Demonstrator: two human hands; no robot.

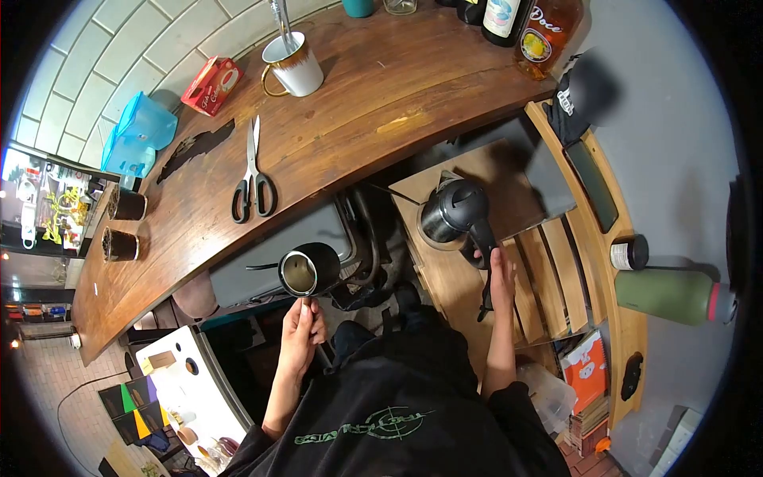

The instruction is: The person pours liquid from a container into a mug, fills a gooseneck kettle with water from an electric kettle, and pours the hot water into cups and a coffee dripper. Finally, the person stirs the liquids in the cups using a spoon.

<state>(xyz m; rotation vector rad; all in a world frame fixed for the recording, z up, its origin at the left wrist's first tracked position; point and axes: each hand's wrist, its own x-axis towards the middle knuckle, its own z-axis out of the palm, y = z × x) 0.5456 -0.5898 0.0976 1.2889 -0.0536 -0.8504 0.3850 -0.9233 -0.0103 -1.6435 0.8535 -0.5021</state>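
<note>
My left hand [304, 326] is closed around the handle of a black mug [318, 262], held out past the counter's front edge. The mug tilts so that its pale inside shows; what it contains is hard to make out. A thin dark bar [261, 267] shows just left of it, and I cannot tell if it belongs to the mug. On my right, an electric kettle [455, 208] with a dark body and black lid stands on a wooden surface [445, 274]. My right hand [497, 278] wraps round the kettle's black handle.
On the wooden counter [350, 111] lie scissors [254, 175], near a white mug [296, 67] holding utensils, a red box [213, 85] and a blue plastic container [141, 131]. Bottles [548, 36] stand at the far right. A green flask [664, 296] rests on the wooden frame at right.
</note>
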